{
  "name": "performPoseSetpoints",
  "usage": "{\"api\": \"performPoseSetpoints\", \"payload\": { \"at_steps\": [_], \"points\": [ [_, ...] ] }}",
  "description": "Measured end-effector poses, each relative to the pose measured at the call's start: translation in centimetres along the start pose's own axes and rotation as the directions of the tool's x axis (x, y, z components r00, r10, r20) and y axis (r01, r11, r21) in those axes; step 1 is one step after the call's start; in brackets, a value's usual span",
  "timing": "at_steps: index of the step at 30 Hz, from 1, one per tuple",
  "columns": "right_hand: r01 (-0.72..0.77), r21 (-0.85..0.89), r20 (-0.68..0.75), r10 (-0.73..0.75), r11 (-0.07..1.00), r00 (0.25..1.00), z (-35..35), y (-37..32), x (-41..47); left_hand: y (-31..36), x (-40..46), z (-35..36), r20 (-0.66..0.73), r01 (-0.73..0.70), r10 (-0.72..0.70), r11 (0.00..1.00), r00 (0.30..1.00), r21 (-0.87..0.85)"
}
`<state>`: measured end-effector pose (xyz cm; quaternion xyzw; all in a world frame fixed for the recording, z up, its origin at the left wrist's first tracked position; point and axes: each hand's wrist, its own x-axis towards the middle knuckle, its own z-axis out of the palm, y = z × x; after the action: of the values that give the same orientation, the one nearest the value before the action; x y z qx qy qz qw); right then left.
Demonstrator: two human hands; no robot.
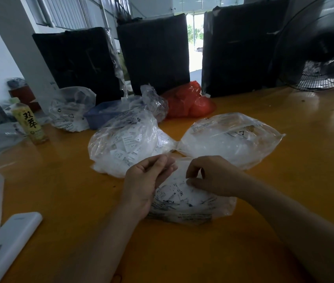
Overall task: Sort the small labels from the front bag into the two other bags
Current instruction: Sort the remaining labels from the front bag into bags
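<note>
both hands are at the front bag point(190, 203), which is far from empty. the left hand point(147, 180) pinches something small above it, the right hand point(209, 176) picks at labels inside. behind the front bag, the left bag point(125, 144) and right bag point(231, 137) look well filled.

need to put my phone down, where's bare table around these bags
Bare table runs right of the right bag, up to the fan. Another bare patch lies left of the left bag, between the bottle and the white case. The middle and back are crowded with bags.
</note>
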<state>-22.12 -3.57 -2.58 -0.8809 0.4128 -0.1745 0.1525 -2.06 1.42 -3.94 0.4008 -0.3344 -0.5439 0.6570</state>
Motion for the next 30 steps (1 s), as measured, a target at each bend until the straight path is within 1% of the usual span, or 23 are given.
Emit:
{"api": "performPoseSetpoints", "payload": {
  "at_steps": [2,4,7,9,12,16,18,21,24,28,30],
  "points": [
    [-0.036,0.096,-0.054,0.041,0.995,0.998,-0.3,0.1,0.1,0.0,0.0,-0.1,0.003,-0.001,0.001,1.000,1.000,0.007],
    [-0.091,0.234,-0.094,0.115,0.968,0.989,-0.6,0.3,0.2,0.1,0.0,-0.1,0.006,0.003,-0.003,1.000,1.000,0.003],
    [-0.171,0.511,-0.087,0.248,0.843,0.965,-1.0,0.4,0.1,0.2,0.0,0.0,0.002,0.005,-0.005,0.999,1.000,-0.032],
    [-0.177,0.596,-0.084,0.281,0.783,0.956,-1.3,0.7,0.0,0.2,0.1,0.0,0.001,0.005,-0.005,0.999,1.000,-0.039],
    [-0.149,0.668,-0.119,0.302,0.729,0.946,-1.5,0.9,-0.1,0.0,0.2,-0.1,0.010,0.014,-0.014,0.999,1.000,-0.029],
    [-0.098,0.731,-0.205,0.355,0.675,0.912,-1.6,0.8,0.1,0.1,0.2,0.0,0.024,0.025,-0.024,0.999,0.999,-0.041],
    [-0.056,0.745,-0.268,0.376,0.665,0.887,-1.7,0.7,0.1,0.0,0.2,0.0,0.028,0.026,-0.026,0.999,0.999,-0.028],
    [0.015,0.758,-0.329,0.362,0.652,0.872,-2.0,0.6,0.0,0.0,0.2,-0.1,0.050,0.040,-0.039,0.999,0.998,-0.022],
    [0.050,0.728,-0.359,0.318,0.684,0.877,-1.9,0.3,0.0,0.0,0.1,-0.1,0.079,0.036,-0.036,0.999,0.996,-0.002],
    [0.058,0.675,-0.376,0.275,0.735,0.885,-1.6,0.0,0.2,-0.1,0.1,-0.2,0.098,0.028,-0.030,0.999,0.995,0.025],
    [0.067,0.633,-0.405,0.257,0.771,0.878,-1.5,0.0,0.3,-0.1,0.0,-0.1,0.107,0.021,-0.024,0.999,0.994,0.035]
  ]
}}
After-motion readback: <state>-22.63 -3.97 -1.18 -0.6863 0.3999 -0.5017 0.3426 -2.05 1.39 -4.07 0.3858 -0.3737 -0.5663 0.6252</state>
